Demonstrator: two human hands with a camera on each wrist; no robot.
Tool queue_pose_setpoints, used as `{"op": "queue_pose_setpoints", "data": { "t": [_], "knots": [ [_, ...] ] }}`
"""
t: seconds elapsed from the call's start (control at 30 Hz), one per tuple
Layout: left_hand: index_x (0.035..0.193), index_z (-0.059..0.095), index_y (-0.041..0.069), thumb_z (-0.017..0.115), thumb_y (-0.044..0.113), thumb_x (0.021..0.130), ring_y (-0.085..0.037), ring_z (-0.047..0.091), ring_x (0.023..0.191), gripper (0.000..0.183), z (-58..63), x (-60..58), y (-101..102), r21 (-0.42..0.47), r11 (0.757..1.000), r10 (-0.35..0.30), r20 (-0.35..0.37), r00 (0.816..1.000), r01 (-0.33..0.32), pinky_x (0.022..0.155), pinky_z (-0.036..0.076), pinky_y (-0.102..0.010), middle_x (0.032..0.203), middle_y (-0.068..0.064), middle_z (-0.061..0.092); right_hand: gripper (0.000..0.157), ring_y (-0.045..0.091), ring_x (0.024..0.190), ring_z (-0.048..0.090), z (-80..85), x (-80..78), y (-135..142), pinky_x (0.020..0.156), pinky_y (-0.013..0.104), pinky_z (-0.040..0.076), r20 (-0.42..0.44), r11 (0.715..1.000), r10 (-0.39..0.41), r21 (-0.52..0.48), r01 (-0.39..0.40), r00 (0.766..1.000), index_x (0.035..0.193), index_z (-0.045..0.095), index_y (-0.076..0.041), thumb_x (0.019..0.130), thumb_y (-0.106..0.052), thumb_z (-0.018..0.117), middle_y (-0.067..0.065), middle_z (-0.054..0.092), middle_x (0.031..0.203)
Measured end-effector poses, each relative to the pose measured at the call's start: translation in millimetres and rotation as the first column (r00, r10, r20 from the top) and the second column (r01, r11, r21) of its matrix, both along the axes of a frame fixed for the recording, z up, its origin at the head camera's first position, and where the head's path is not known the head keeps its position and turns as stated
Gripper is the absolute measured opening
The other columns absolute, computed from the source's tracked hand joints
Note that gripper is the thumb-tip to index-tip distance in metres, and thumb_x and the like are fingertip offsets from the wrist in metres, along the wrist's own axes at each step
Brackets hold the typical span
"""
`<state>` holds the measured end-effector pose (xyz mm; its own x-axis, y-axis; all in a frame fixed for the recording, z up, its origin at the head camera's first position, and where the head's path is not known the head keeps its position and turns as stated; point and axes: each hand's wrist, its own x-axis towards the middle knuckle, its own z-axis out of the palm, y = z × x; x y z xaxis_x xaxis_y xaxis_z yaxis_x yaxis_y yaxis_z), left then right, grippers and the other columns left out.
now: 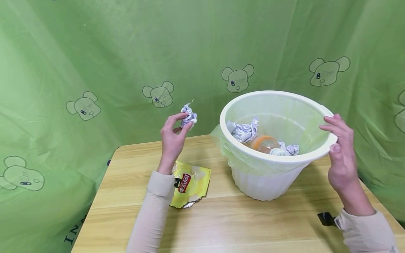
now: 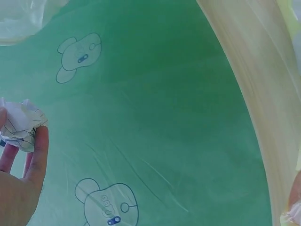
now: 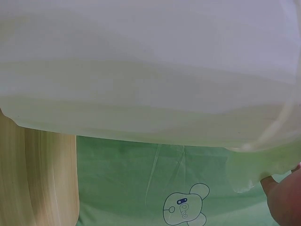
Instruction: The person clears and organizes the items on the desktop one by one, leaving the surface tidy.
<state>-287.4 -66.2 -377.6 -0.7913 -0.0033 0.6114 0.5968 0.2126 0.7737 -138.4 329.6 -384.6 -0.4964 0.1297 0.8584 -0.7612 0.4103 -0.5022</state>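
Note:
Raised above the table, my left hand (image 1: 173,137) pinches a crumpled ball of lined paper (image 1: 188,116) between thumb and fingers. The same paper ball (image 2: 21,123) shows at the left edge of the left wrist view. My right hand (image 1: 343,158) grips the rim of a white trash bin (image 1: 267,182), which leans toward me on the table. A thin pale-green bag (image 1: 234,154) lines the bin and hangs over its rim. Inside lie a plastic bottle (image 1: 265,143) with an orange band and white cap, and crumpled papers (image 1: 245,131). The bin's side fills most of the right wrist view.
A torn yellow chip bag (image 1: 193,182) lies on the wooden table (image 1: 126,182), partly behind my left sleeve. A black strap (image 1: 326,219) sticks out by my right cuff. Behind the table hangs a green curtain (image 1: 196,42) with bear-head prints.

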Motion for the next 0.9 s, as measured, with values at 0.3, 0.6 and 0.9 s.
{"op": "queue_pose_setpoints", "data": {
  "t": [0.3,0.6,0.9],
  "knots": [
    [0.124,0.071,0.011,0.078,0.015,0.092,-0.022,0.066,0.111,0.033,9.4,5.3,4,0.001,1.000,-0.014,-0.056,0.998,0.014,0.091,0.063,-0.036,0.121,-0.010,0.068,0.052,0.028,0.155,0.026,-0.1,-0.3,0,0.133,0.041,0.007,-0.002,1.000,0.001,-0.004,-0.001,1.000,0.129,0.052,0.017,0.109,-0.030,0.040,0.002,0.046,0.152],
    [0.125,0.070,0.007,0.077,0.013,0.093,-0.025,0.067,0.109,0.034,20.8,13.8,12,0.018,0.999,-0.044,-0.110,0.993,0.046,0.090,0.064,-0.038,0.120,-0.014,0.068,0.053,0.027,0.155,0.026,-3.4,-1.5,2,0.133,0.042,0.005,0.015,1.000,-0.003,-0.008,0.004,1.000,0.129,0.052,0.017,0.108,-0.030,0.040,0.001,0.046,0.152],
    [0.124,0.070,0.006,0.076,0.012,0.093,-0.027,0.067,0.108,0.033,29.9,21.3,19,0.025,0.998,-0.059,-0.128,0.990,0.062,0.090,0.064,-0.035,0.118,-0.015,0.068,0.053,0.027,0.155,0.027,-1.7,-0.9,0,0.133,0.042,0.006,0.005,1.000,-0.011,-0.001,0.011,1.000,0.129,0.051,0.017,0.108,-0.029,0.039,0.000,0.046,0.152]
  ]
}}
